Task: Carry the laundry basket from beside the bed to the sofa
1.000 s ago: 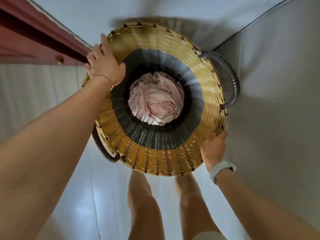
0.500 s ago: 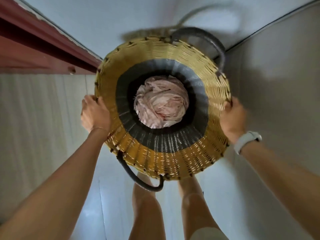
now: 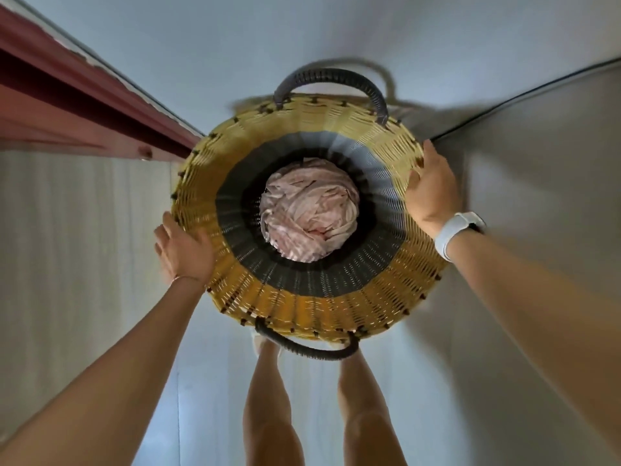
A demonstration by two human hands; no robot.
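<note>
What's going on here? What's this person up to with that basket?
A person stands over a woven laundry basket and holds its rim with both hands, the left hand on one side and the right hand on the other. A bundle of pink cloth lies at the bottom. Neither hand is on the dark handles: the far handle and the near handle by the person's legs. Whether the basket is off the floor cannot be told.

Left of basket [image 3: 302, 307] red frame [image 3: 67, 105], right grey panel [image 3: 537, 163]; floor [image 3: 235, 45] beyond open.
</note>
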